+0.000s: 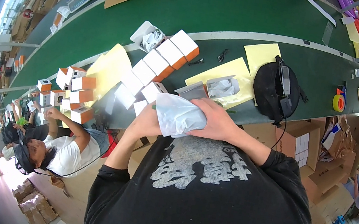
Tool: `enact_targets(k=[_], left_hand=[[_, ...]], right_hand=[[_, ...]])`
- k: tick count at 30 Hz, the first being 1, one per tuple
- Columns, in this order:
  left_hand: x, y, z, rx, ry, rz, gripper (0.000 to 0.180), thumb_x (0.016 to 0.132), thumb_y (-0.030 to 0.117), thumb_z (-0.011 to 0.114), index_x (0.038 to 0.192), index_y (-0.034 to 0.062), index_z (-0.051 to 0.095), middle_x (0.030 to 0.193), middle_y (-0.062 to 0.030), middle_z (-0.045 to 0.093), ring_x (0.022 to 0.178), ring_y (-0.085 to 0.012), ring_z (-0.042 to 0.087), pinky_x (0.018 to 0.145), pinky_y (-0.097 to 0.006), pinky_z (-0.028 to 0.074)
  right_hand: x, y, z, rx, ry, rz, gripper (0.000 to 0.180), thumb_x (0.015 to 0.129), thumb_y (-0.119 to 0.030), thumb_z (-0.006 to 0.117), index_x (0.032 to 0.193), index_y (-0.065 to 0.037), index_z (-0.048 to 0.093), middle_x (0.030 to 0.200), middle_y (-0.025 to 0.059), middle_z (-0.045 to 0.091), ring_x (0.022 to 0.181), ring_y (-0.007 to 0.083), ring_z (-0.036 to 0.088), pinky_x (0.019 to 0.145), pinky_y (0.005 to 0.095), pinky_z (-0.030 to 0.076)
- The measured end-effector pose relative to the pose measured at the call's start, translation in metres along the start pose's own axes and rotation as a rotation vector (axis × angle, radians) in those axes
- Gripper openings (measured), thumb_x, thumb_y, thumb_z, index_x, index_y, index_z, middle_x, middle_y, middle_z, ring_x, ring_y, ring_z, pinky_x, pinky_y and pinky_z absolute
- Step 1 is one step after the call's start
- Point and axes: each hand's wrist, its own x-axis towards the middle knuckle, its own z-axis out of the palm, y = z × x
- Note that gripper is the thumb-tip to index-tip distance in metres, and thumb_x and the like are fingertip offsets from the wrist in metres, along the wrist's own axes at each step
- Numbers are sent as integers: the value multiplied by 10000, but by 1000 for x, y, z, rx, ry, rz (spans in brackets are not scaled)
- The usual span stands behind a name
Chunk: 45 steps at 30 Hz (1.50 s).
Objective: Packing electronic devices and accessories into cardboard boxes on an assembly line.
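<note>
White plastic bag (179, 115) w/ something soft inside, can't tell what; held up at chest height, just off the near edge of the table (231, 13). My right hand (216, 121) is wrapped over its right side, fingers curled & gripping. My left hand (146, 120) is under/behind the left end, fingers mostly hidden by the bag, seem closed on it.

Progress, my read: a row of closed white-orange boxes (161, 60) runs diagonally across the belt, looks like the finished lot. One open grey-white box (220, 86) sits on a yellow sheet (237, 69) just past my hands, paper stuffing in it, not closed yet. Another open box (148, 37) at the far end of the row. So bagged item not boxed yet; packing & closing left.

Co-worker to my left has own box pile (73, 91).
</note>
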Motion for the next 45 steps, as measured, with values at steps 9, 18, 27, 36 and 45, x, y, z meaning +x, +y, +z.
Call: enact_targets(k=[9, 18, 27, 36, 45], left_hand=[[-16, -80, 25, -474, -23, -217, 612, 759, 186, 776, 1287, 1, 528, 1257, -102, 590, 1150, -205, 554, 999, -333, 424], [-18, -74, 49, -533, -6, -190, 614, 796, 197, 741, 1330, 5, 506, 1296, -109, 573, 1180, -206, 539, 1035, -335, 407], [-36, -77, 46, -652, 144, -387, 746, 735, 159, 808, 1370, 1, 449, 1319, -98, 549, 1170, -175, 540, 1010, -331, 429], [-54, -67, 68, -1170, 646, -205, 718, 824, 432, 689, 1369, 40, 435, 1356, -64, 508, 1275, -228, 464, 1101, -402, 327], [-68, -89, 31, -1278, 890, 70, 635, 900, 451, 615, 1402, 106, 438, 1419, -46, 484, 1313, -217, 447, 1141, -406, 291]], right_hand=[[0, 11, 10, 393, -70, 148, 437, 936, -244, 579, 1297, -4, 527, 1124, 190, 649, 994, 289, 638, 883, 355, 475], [-1, 13, 3, 269, -107, 240, 368, 920, -218, 609, 1249, -53, 605, 992, 170, 683, 837, 230, 653, 771, 323, 501], [-24, 31, 6, 305, -112, 288, 289, 762, -81, 771, 994, 1, 621, 954, 99, 676, 833, 201, 639, 747, 293, 494], [-42, 47, -5, 402, 149, 274, 103, 885, -18, 583, 867, -12, 482, 909, 71, 630, 877, 150, 595, 777, 292, 465], [-52, 63, -23, 429, -550, 185, 427, 933, -211, 582, 1303, -7, 519, 1250, 158, 561, 1138, 244, 546, 977, 367, 423]])
